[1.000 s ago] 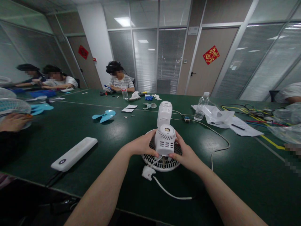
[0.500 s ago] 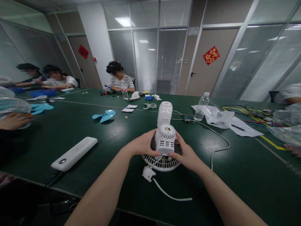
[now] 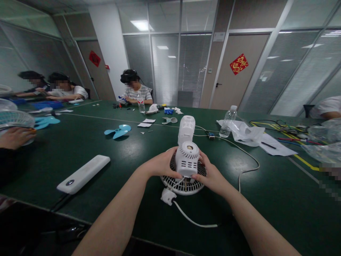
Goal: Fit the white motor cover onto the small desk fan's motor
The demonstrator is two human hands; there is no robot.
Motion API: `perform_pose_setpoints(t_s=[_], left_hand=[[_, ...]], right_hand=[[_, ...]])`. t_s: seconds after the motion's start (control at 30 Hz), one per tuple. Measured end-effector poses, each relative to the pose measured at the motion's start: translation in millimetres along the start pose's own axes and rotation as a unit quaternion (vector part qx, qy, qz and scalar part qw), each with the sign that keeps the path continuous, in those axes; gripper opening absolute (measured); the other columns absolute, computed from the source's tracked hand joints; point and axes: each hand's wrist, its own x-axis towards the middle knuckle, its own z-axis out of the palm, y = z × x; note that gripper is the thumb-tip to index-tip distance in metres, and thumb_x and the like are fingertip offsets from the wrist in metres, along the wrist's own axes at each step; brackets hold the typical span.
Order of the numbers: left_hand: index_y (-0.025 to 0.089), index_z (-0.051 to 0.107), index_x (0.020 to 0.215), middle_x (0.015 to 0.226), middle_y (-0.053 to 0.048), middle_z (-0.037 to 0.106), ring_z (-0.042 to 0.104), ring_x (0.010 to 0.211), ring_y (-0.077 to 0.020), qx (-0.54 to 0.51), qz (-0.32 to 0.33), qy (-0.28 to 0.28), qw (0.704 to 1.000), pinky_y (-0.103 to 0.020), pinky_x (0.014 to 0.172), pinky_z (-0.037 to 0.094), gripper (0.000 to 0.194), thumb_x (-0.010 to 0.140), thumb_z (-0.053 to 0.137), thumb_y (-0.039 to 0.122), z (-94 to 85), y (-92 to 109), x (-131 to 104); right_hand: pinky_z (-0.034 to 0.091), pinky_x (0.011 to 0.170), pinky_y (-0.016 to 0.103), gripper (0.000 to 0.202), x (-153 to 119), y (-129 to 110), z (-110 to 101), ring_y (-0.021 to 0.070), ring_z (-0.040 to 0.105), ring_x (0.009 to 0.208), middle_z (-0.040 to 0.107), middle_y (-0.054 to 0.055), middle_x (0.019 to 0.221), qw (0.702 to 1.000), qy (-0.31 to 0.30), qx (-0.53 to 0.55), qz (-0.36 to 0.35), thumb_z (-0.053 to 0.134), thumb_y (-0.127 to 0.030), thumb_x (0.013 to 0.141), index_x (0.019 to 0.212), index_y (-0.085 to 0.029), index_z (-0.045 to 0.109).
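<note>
A white fan motor housing (image 3: 187, 159) with vent slots and a round hole on top sits on a round white fan grille (image 3: 186, 190), which lies flat on the table. My left hand (image 3: 163, 163) is wrapped round the housing's left side, thumb at its lower edge. From the right, my right hand (image 3: 211, 173) grips the same housing, its thumb also low at the front. Just behind stands another slotted white housing (image 3: 187, 128), its base hidden. A small white block (image 3: 168, 196) hangs out beside the grille, with a cut-looking white cord (image 3: 194, 222) in front of it.
To my left lies a long white device (image 3: 84, 174) with a round button. A blue fan blade (image 3: 118, 132) and a grey blade (image 3: 169, 121) rest farther back. At right are a water bottle (image 3: 228, 121), plastic wrap, paper (image 3: 279, 145) and tangled wires. Co-workers sit around the table (image 3: 128, 154).
Both hands keep the same hold on the housing, and the fan stays in place. Only a very slight shift of the camera shows.
</note>
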Motion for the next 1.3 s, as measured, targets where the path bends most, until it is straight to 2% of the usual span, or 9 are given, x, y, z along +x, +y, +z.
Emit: perform_pose_setpoints(t_s=[0.5,0.67,0.77,0.93,1.03,1.13,1.2,1.27,1.3], left_hand=[[0.029,0.015,0.147,0.149,-0.012,0.032,0.035,0.133,-0.0411,0.0,-0.05,-0.041,0.998,-0.059,0.105,0.031,0.115,0.053,0.081,0.042,-1.0,-9,2],[0.031,0.009,0.148,0.152,-0.011,0.026,0.033,0.134,-0.0419,0.019,-0.07,-0.047,0.996,-0.06,0.106,0.03,0.119,0.054,0.08,0.044,0.0,-13,1],[0.029,0.008,0.149,0.154,-0.012,0.022,0.027,0.136,-0.0428,0.04,-0.077,-0.045,0.995,-0.06,0.108,0.027,0.122,0.053,0.081,0.047,1.0,-15,0],[0.026,0.014,0.149,0.154,-0.011,0.023,0.015,0.141,-0.0414,0.053,-0.034,-0.029,0.998,-0.06,0.113,0.018,0.119,0.053,0.081,0.048,2.2,-20,-4],[0.025,0.019,0.147,0.152,-0.012,0.029,0.025,0.139,-0.0383,0.027,-0.003,-0.016,0.999,-0.056,0.113,0.023,0.112,0.056,0.079,0.051,1.9,-24,-2],[0.024,0.033,0.142,0.143,-0.011,0.043,0.043,0.13,-0.0289,-0.039,0.009,0.067,0.997,-0.045,0.109,0.033,0.073,0.08,0.059,0.052,1.1,-35,8],[0.021,0.044,0.133,0.134,-0.01,0.053,0.051,0.123,-0.0235,-0.073,-0.006,0.194,0.978,-0.038,0.104,0.039,0.052,0.09,0.045,0.05,0.7,-48,18],[0.02,0.057,0.115,0.115,-0.007,0.065,0.06,0.108,-0.0203,-0.082,-0.068,0.328,0.939,-0.033,0.096,0.044,0.04,0.09,0.043,0.049,0.8,-65,27],[0.019,0.059,0.111,0.108,-0.006,0.067,0.062,0.103,-0.0199,-0.081,-0.089,0.359,0.925,-0.032,0.094,0.045,0.039,0.091,0.042,0.047,1.2,-74,30]], right_hand=[[0.035,0.107,0.056,0.102,0,-5,-8,0.0305,0.042,0.131,0.044,0.008,0.144,0.998,-0.034,-0.029,0.048,0.075,-0.038,0.073,0.148,-0.033,0.006],[0.026,0.11,0.057,0.101,-1,1,-3,0.0311,0.036,0.135,0.039,0.008,0.147,0.998,-0.021,-0.063,0.001,0.07,-0.042,0.077,0.149,-0.032,0.0],[0.02,0.111,0.058,0.105,0,6,4,0.0327,0.027,0.139,0.028,0.009,0.152,0.995,0.003,-0.095,-0.022,0.068,-0.048,0.076,0.15,-0.03,-0.004],[0.018,0.111,0.056,0.125,2,9,16,0.0356,0.023,0.14,0.019,0.011,0.155,0.994,0.018,-0.111,0.0,0.075,-0.052,0.067,0.147,-0.028,-0.018],[0.019,0.111,0.054,0.131,3,11,20,0.0352,0.022,0.14,0.02,0.01,0.155,0.992,0.027,-0.119,0.026,0.078,-0.048,0.063,0.146,-0.028,-0.022],[0.021,0.111,0.054,0.129,3,13,22,0.0359,0.02,0.14,0.017,0.008,0.156,0.991,0.026,-0.127,0.031,0.077,-0.052,0.063,0.147,-0.03,-0.018],[0.021,0.11,0.055,0.127,3,14,22,0.0368,0.021,0.14,0.017,0.009,0.156,0.991,0.028,-0.132,0.022,0.076,-0.055,0.062,0.148,-0.03,-0.014],[0.021,0.11,0.055,0.124,3,14,21,0.0366,0.025,0.139,0.021,0.01,0.154,0.99,0.03,-0.135,0.008,0.076,-0.056,0.063,0.149,-0.03,-0.01],[0.021,0.11,0.055,0.121,2,13,21,0.0362,0.027,0.138,0.025,0.01,0.153,0.99,0.03,-0.136,0.003,0.075,-0.055,0.064,0.149,-0.03,-0.007]])
